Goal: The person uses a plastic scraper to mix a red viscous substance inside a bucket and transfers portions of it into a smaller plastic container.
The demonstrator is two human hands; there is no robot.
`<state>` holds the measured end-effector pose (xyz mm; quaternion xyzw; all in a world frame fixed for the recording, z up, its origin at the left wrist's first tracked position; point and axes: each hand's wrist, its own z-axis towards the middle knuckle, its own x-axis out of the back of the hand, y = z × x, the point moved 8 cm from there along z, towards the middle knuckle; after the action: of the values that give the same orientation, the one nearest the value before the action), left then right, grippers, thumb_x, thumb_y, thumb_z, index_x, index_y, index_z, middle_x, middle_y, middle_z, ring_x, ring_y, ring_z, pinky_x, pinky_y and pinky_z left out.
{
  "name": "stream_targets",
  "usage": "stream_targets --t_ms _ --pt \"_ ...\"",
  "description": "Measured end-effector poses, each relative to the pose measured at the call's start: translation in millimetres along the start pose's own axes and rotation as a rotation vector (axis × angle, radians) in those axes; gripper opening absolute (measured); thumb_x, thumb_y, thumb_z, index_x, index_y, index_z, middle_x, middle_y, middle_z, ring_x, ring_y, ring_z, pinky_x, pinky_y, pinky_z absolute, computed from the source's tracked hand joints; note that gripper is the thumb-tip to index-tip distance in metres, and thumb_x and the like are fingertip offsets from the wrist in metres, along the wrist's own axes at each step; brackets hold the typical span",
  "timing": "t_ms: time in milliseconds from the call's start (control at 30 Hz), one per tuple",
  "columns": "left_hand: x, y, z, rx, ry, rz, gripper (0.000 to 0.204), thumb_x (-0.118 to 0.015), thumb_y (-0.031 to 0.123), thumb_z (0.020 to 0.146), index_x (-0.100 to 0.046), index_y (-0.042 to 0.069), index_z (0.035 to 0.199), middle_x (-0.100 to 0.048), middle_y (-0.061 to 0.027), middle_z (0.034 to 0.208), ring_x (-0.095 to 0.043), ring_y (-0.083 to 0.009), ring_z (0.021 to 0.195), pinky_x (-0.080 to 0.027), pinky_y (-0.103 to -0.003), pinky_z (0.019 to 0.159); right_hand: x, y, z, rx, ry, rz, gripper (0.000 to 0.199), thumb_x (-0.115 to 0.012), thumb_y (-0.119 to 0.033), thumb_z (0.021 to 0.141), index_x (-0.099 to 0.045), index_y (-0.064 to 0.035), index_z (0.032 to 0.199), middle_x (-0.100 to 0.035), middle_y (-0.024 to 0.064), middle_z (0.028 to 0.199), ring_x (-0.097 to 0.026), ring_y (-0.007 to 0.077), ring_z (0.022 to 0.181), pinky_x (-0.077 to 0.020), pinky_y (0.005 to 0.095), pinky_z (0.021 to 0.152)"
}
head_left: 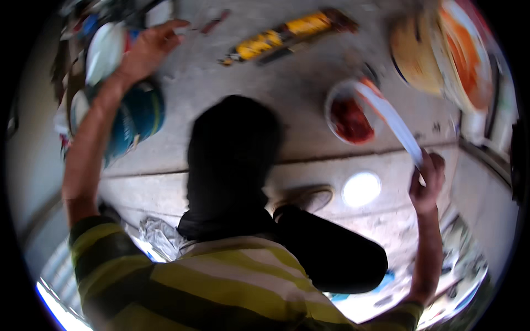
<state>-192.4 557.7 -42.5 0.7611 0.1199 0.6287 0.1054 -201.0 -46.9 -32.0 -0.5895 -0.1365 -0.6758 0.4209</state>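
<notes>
My right hand [428, 182] is closed round the lower end of a long white flat stick [400, 127]. Its far end is smeared orange-red and reaches over the rim of a small round tub [333, 113]. Dark red paste [353, 122] lies inside the tub. My left hand [152, 49] is raised at the upper left, blurred, with its fingers apart and nothing clearly in them. Just beyond its fingertips a thin reddish-brown stick [215, 22] rests on the floor. A dark green bucket [138, 118] stands beside my left forearm.
A long yellow tool with dark ends [290, 36] lies across the floor ahead. At the far right is a tilted cream bucket [414, 52] smeared orange inside. A shoe [314, 198] and a crumpled silvery bag [160, 234] are close to me. Bright light [361, 189] spots the floor.
</notes>
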Motion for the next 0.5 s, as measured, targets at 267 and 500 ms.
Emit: stream_targets --t_ms 267,500 --pt "-15.5 -73.7 -161.6 0.355 -0.103 0.122 0.028 -0.063 0.019 0.089 -0.068 0.014 0.116 -0.067 -0.0219 0.113 -0.064 -0.0388 0.107 -0.051 -0.043 0.095 77.3 49.8 50.1 -0.092 -0.025 -0.147 0.040 -0.055 0.008 0.086 -0.056 0.0041 0.127 -0.056 0.0242 0.118 -0.055 0.0428 0.109 -0.0456 0.0456 0.095" --pt "1.4 -12.7 -111.4 0.350 0.007 0.094 0.024 -0.064 0.014 0.087 -0.068 0.006 0.110 -0.068 -0.0200 0.104 -0.065 -0.0385 0.099 -0.052 -0.043 0.090 54.8 63.2 -5.4 -0.337 0.131 -0.084 0.034 -0.055 0.002 0.093 -0.055 0.0024 0.127 -0.055 0.0211 0.119 -0.055 0.0382 0.109 -0.0450 0.0448 0.094"
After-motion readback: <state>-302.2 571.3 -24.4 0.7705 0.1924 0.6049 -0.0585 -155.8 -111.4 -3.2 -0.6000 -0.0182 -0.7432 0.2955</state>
